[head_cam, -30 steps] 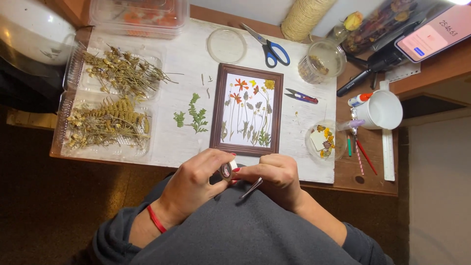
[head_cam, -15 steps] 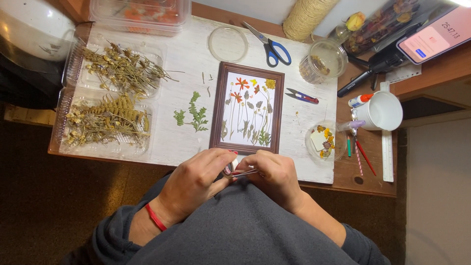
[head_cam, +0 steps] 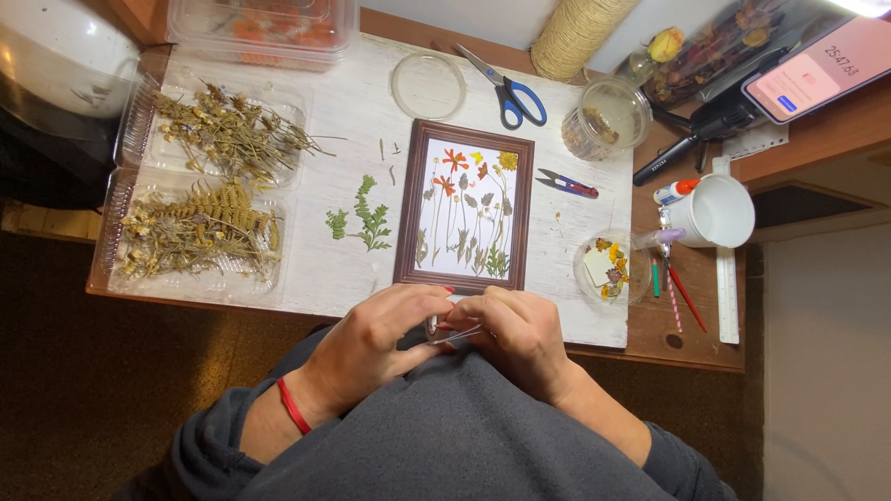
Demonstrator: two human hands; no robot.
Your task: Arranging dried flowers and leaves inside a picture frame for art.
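Note:
My left hand [head_cam: 376, 339], with a red band at the wrist, and my right hand [head_cam: 515, 334] meet at the table's near edge, just below a brown picture frame [head_cam: 464, 206] filled with pressed flowers. Thin metal tweezers [head_cam: 455, 334] lie between the two hands, gripped by my right hand. The fingertips of my left hand pinch a small pale item at the tweezers' tips; what it is cannot be made out. A green pressed fern sprig [head_cam: 365, 218] lies on the white board [head_cam: 343, 102] left of the frame.
Two clear trays of dried plants [head_cam: 200, 199] sit at the left. Behind the frame are a round clear lid [head_cam: 428, 85], blue scissors [head_cam: 509, 91], a twine spool [head_cam: 575, 32] and a jar [head_cam: 605, 119]. Right: small snips [head_cam: 566, 183], a petal dish [head_cam: 610, 269], a white cup [head_cam: 715, 211], a phone [head_cam: 817, 67].
The tweezers have swung from pointing down and left to lying level between my hands. Both hands have drawn closer together at the table edge.

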